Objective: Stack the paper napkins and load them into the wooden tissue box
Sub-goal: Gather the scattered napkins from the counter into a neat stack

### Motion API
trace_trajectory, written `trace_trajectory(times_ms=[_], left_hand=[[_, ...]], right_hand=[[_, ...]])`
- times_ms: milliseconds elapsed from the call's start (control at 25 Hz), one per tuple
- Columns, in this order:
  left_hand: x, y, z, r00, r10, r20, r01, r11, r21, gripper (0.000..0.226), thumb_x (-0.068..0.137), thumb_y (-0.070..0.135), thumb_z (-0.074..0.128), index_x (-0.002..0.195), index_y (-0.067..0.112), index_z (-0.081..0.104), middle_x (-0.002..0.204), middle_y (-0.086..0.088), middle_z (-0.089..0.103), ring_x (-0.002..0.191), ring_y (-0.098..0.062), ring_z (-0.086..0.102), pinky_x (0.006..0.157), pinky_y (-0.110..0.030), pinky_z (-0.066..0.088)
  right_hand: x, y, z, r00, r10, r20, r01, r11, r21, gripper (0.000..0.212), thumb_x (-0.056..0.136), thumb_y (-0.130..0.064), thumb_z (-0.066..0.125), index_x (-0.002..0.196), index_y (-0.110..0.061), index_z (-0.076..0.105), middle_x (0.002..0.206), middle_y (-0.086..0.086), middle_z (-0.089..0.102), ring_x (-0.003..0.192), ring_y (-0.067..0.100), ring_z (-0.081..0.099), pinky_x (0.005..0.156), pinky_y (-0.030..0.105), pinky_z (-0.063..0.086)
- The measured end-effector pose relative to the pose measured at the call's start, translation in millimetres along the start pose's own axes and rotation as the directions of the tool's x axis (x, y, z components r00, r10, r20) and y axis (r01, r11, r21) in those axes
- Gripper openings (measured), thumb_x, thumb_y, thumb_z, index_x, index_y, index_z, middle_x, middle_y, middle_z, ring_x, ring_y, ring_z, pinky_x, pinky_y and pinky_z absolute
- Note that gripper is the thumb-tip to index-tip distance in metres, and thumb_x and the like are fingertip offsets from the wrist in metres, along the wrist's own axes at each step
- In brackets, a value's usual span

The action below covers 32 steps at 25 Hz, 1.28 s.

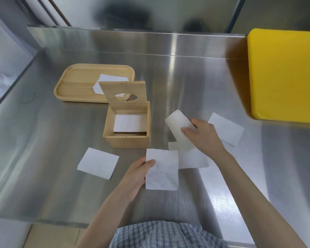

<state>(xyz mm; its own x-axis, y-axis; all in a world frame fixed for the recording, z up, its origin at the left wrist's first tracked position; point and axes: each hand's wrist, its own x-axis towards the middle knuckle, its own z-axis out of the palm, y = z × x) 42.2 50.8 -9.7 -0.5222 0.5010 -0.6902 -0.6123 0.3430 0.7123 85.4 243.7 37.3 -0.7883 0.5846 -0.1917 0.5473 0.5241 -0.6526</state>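
Note:
The wooden tissue box (127, 141) stands mid-table with its holed lid (123, 94) tipped up and white napkins (128, 123) lying inside. My right hand (202, 135) grips a bent stack of napkins (179, 128) just right of the box. My left hand (136, 173) pinches the left edge of a flat napkin (162, 170) in front of the box. Loose napkins lie flat at the left (98, 163), under my right wrist (193, 159) and at the far right (225, 128).
A wooden tray (75, 85) behind the box carries a small pile of napkins (107, 83). A yellow board (284, 74) lies at the right. The steel table (43, 131) ends in a raised back edge and drops off at the left.

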Motion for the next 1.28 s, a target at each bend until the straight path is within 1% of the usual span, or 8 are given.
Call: trace_trajectory(times_ms=[120,200,360,440,600,800,1040,1280], left_hand=[[-5.4,-1.9,-2.0,1.0,0.022,0.012,-0.021,0.999,-0.045,0.02,0.095,0.022,0.047,0.108,0.014,0.058,0.114,-0.007,0.064,0.109,-0.024,0.06,0.092,-0.037,0.048],[-7.6,-3.5,-3.6,0.999,0.04,0.022,-0.038,0.996,-0.075,0.022,0.095,0.021,0.046,0.111,0.012,0.058,0.114,-0.008,0.066,0.109,-0.025,0.061,0.095,-0.04,0.049],[-13.5,-6.5,-4.6,0.99,0.117,0.084,-0.102,0.981,-0.163,0.027,0.096,0.004,0.039,0.085,0.014,0.061,0.066,0.008,0.076,0.064,-0.005,0.071,0.058,-0.019,0.057],[-17.8,-5.8,-4.9,0.988,0.122,0.094,-0.098,0.97,-0.224,0.022,0.093,0.007,0.042,0.083,0.015,0.061,0.059,0.007,0.074,0.057,-0.006,0.07,0.054,-0.021,0.056],[-23.1,-3.2,-6.7,0.987,0.124,0.106,-0.094,0.964,-0.248,0.031,0.097,0.019,0.037,0.106,0.008,0.064,0.097,-0.009,0.073,0.079,-0.019,0.07,0.06,-0.027,0.058],[-32.8,2.5,-0.3,0.99,0.092,0.105,-0.058,0.956,-0.288,0.034,0.098,0.022,0.035,0.119,0.006,0.057,0.119,-0.017,0.061,0.101,-0.027,0.061,0.09,-0.039,0.049],[-33.4,2.4,2.4,0.989,0.091,0.115,-0.048,0.943,-0.33,0.044,0.098,0.037,0.031,0.129,0.012,0.049,0.13,-0.011,0.057,0.121,-0.028,0.052,0.106,-0.047,0.039],[-28.5,-7.4,-3.4,0.984,0.089,0.153,-0.054,0.974,-0.22,0.021,0.096,0.021,0.042,0.102,0.016,0.062,0.105,-0.004,0.07,0.097,-0.018,0.066,0.084,-0.033,0.053]], right_hand=[[-29.0,-4.6,-7.1,1.0,0.027,-0.014,-0.023,0.97,0.241,0.022,0.088,-0.021,0.058,0.072,-0.004,0.056,0.06,-0.001,0.048,0.06,0.017,0.044,0.05,0.014,0.034],[-47.4,-8.3,-11.1,0.993,0.036,0.109,-0.094,0.803,0.588,0.012,0.087,-0.021,0.061,0.078,-0.016,0.067,0.072,-0.003,0.067,0.068,0.013,0.06,0.06,0.019,0.049],[-75.0,-13.7,-1.3,0.907,-0.166,0.388,-0.28,0.451,0.847,0.015,0.079,-0.025,0.064,0.088,-0.024,0.075,0.089,-0.009,0.077,0.082,0.005,0.071,0.069,0.017,0.058],[-81.2,-12.6,14.5,0.882,-0.15,0.447,-0.315,0.518,0.795,0.018,0.079,-0.023,0.065,0.095,-0.02,0.072,0.094,-0.006,0.076,0.086,0.007,0.071,0.073,0.018,0.058],[-84.5,-0.2,39.7,0.924,0.044,0.381,-0.273,0.773,0.572,0.01,0.089,-0.019,0.058,0.096,-0.022,0.065,0.1,-0.004,0.07,0.089,0.012,0.066,0.078,0.022,0.052],[-86.7,3.8,45.9,0.952,0.098,0.29,-0.249,0.8,0.546,0.017,0.089,-0.016,0.058,0.079,-0.029,0.062,0.083,-0.018,0.066,0.075,-0.002,0.061,0.056,0.005,0.047],[-84.6,2.9,52.1,0.959,0.113,0.26,-0.241,0.809,0.536,0.007,0.089,-0.013,0.057,0.092,-0.017,0.061,0.083,-0.013,0.063,0.077,0.007,0.059,0.065,0.014,0.046],[-81.7,7.1,56.1,0.954,0.117,0.277,-0.239,0.855,0.461,0.008,0.09,-0.021,0.055,0.085,-0.022,0.061,0.083,-0.011,0.062,0.075,0.008,0.057,0.064,0.016,0.043]])
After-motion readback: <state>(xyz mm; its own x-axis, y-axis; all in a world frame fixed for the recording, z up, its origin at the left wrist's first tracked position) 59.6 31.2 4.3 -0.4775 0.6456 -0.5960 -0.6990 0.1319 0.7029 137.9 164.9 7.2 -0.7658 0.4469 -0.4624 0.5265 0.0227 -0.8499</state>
